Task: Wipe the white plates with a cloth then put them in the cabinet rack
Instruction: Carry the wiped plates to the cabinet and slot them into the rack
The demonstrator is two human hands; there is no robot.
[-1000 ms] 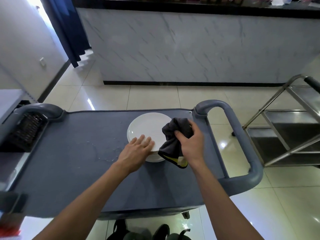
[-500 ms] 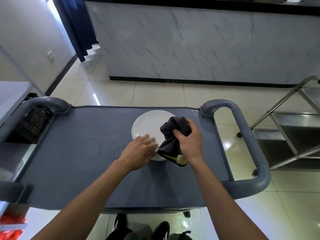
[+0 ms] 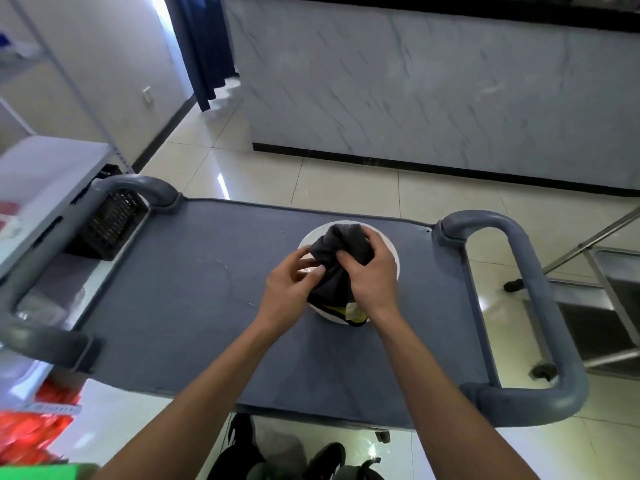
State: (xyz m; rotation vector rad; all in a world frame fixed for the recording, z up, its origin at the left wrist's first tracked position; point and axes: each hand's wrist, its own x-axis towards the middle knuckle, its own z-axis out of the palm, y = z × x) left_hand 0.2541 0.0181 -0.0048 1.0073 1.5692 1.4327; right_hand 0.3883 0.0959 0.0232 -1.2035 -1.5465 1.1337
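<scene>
Gripping the bunched cloth (image 3: 341, 261) over the plate (image 3: 393, 252), right hand (image 3: 372, 271) had fingers curled round it; left hand (image 3: 289, 291) pinched its left edge. Plate sat on the cart (image 3: 194, 289), right of centre.

The cloth (image 3: 337, 263) is dark, soft, matt fabric with a yellow trim at its 6 o'clock edge. Under it the white plate (image 3: 393, 252) looks smooth and glazed. The cart top (image 3: 180, 292) is matt grey plastic, finely textured; at 3 o'clock stands a brushed-metal trolley (image 3: 602, 306). The floor tiles (image 3: 346, 188) shine glossy.
</scene>
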